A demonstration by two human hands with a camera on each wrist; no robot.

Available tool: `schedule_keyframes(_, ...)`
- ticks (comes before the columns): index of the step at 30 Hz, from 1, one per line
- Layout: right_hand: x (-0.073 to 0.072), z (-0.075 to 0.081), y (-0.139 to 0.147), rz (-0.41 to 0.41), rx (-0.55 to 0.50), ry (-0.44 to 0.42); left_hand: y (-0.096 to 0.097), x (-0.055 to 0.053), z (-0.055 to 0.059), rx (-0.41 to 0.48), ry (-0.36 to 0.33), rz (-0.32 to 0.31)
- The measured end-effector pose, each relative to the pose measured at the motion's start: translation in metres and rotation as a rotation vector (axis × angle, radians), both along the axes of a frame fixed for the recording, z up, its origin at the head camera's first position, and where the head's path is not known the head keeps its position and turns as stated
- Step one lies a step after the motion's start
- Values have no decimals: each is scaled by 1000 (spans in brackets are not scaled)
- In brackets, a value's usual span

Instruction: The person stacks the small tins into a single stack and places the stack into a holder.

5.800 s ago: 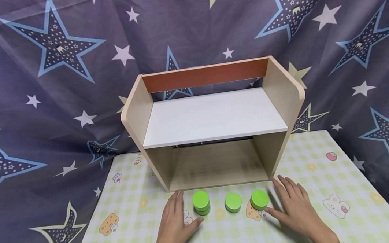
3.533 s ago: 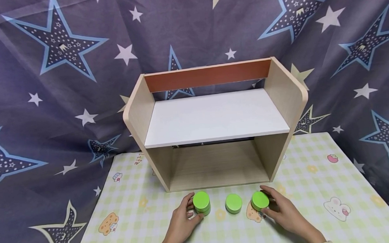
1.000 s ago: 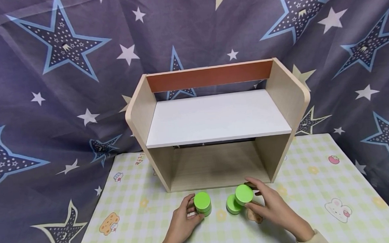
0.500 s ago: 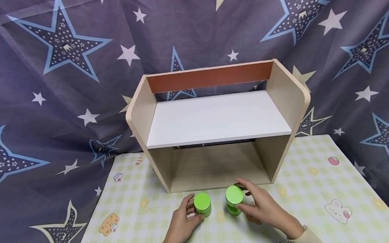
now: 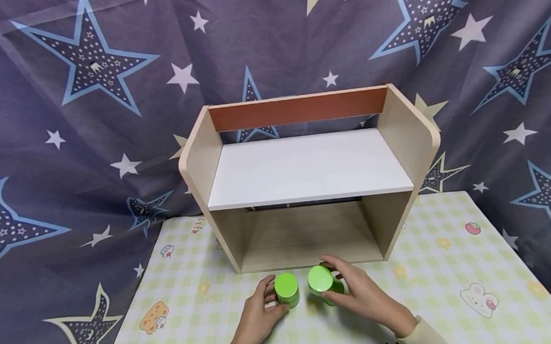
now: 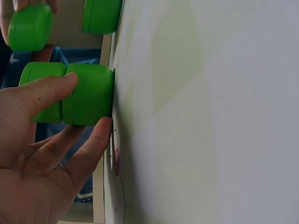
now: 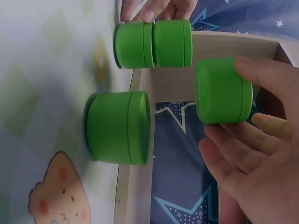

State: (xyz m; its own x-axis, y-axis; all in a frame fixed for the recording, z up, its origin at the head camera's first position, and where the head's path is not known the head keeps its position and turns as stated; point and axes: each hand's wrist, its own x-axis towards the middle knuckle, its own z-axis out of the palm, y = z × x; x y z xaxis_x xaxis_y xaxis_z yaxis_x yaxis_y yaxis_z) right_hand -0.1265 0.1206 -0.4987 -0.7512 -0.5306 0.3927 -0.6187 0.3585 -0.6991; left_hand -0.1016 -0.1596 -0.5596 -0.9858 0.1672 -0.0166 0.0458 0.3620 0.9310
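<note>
Two small green lidded jars stand stacked on the table; my left hand (image 5: 259, 315) curls around their left side. In the left wrist view the thumb rests where the upper jar (image 6: 46, 74) meets the lower jar (image 6: 96, 93), with fingertips at the lower jar's side. My right hand (image 5: 363, 294) pinches another green jar (image 7: 219, 88) between thumb and fingers, off the table. That held jar (image 5: 320, 279) is just right of the stack. Behind it a further green jar (image 7: 112, 128) stands on the table, partly hidden by my right hand in the head view.
A wooden two-tier shelf (image 5: 310, 167) with a white upper board stands right behind the jars. Beneath everything lies a green-checked tablecloth (image 5: 169, 281) with cartoon prints. A dark star-patterned curtain (image 5: 112, 97) hangs behind and at both sides.
My right hand has lifted the rightmost jar and carried it left, past over the single standing jar, toward the stack. My left hand has closed in around the stack and since stayed there.
</note>
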Motion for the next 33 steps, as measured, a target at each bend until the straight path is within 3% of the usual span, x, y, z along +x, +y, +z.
schedule_keyframes(33, -11, 4, -46, 56, -31, -64, -1, -1, 1, -19, 3, -14)
